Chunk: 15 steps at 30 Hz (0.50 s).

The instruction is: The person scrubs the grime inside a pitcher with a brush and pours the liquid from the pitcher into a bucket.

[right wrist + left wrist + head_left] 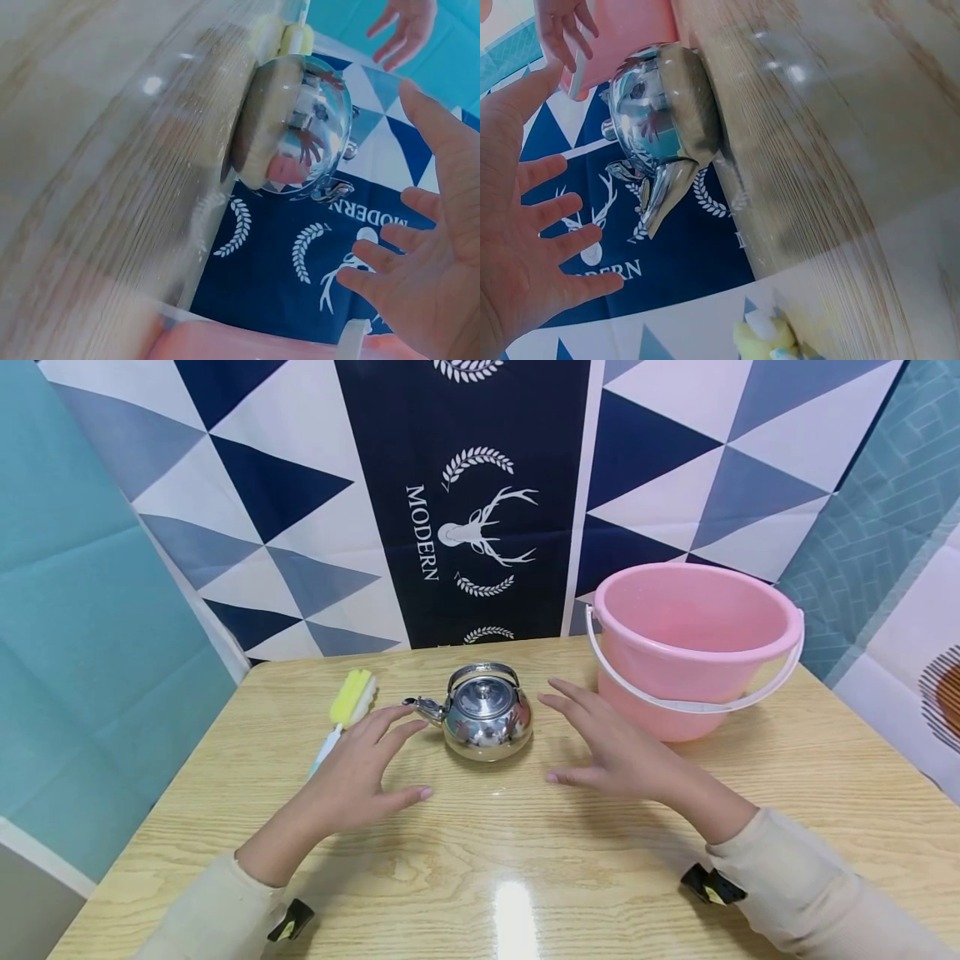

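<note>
A small shiny metal teapot (487,722) with a lid and an arched top handle stands upright on the wooden table, its spout pointing left. My left hand (356,777) hovers on the spout side, fingers spread and holding nothing. On the teapot's other side my right hand (611,743) is held out with spread fingers, also apart from it. Both wrist views show the teapot (664,109) beyond the outstretched fingers, with hands mirrored in its polished side. In the right wrist view, the teapot (292,127) lies left of my fingers (375,255).
A pink bucket (660,681) with a white handle stands at the right, close behind my right hand. At the left lies a brush with a yellow and white sponge head (348,697), its handle partly behind my left hand. A patterned cloth (480,527) hangs behind the table.
</note>
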Each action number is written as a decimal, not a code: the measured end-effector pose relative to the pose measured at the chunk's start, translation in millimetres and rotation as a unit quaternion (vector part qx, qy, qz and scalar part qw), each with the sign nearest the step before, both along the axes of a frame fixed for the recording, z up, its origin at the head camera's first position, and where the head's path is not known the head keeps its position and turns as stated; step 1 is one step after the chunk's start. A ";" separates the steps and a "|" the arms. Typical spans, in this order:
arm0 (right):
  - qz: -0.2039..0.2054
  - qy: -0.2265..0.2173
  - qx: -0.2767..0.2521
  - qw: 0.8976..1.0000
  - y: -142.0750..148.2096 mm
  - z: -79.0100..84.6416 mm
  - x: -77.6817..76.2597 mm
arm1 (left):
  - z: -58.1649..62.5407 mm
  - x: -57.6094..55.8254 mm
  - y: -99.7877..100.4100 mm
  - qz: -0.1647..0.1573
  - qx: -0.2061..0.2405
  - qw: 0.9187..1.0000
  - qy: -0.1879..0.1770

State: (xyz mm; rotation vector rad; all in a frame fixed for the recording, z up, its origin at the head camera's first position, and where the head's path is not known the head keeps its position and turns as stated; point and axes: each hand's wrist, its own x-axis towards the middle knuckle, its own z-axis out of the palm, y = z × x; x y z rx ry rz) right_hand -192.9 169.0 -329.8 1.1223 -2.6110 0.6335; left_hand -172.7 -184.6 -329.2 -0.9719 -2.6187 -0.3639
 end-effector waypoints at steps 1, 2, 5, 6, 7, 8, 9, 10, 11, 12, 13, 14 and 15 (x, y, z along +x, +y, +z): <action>-0.001 -0.003 0.000 1.000 -1.0 0.0 -1.2 | 0.2 0.1 0.2 0.001 0.000 1.000 -0.003; -0.002 -0.006 -0.001 1.000 -2.2 -0.1 -2.4 | 0.4 0.2 0.4 0.003 0.000 1.000 -0.005; -0.004 -0.015 -0.005 1.000 -6.6 -0.9 -7.2 | -0.1 -0.3 0.8 0.006 0.001 1.000 -0.011; -0.005 -0.019 -0.006 1.000 -8.5 -1.3 -9.2 | -0.4 -0.4 0.7 0.007 0.000 1.000 -0.010; -0.007 -0.022 -0.010 1.000 -10.4 -1.8 -11.8 | -0.8 -0.7 0.7 0.008 0.000 1.000 -0.010; -0.008 -0.025 -0.016 1.000 -12.3 -2.0 -14.4 | -1.2 -1.0 0.6 0.008 0.001 1.000 -0.009; -0.010 -0.029 -0.023 0.999 -14.2 -2.3 -17.3 | -1.6 -1.4 0.6 0.009 0.001 1.000 -0.008; -0.011 -0.035 -0.032 0.999 -16.0 -2.8 -20.2 | -1.8 -1.6 0.6 0.009 0.001 1.000 -0.007; -0.014 -0.040 -0.040 0.998 -17.6 -3.3 -23.3 | -1.8 -1.7 0.7 0.010 0.001 1.000 -0.008; -0.016 -0.046 -0.049 0.998 -19.0 -4.3 -26.1 | -1.6 -1.8 1.0 0.011 0.003 1.000 -0.009; -0.018 -0.052 -0.058 0.997 -20.2 -5.1 -28.6 | -1.3 -1.8 1.3 0.012 0.004 1.000 -0.011; -0.018 -0.057 -0.067 0.996 -21.2 -6.1 -30.8 | -0.9 -1.8 1.6 0.013 0.005 1.000 -0.012; -0.020 -0.062 -0.074 0.995 -22.2 -7.4 -33.0 | -0.6 -1.8 1.9 0.013 0.006 1.000 -0.012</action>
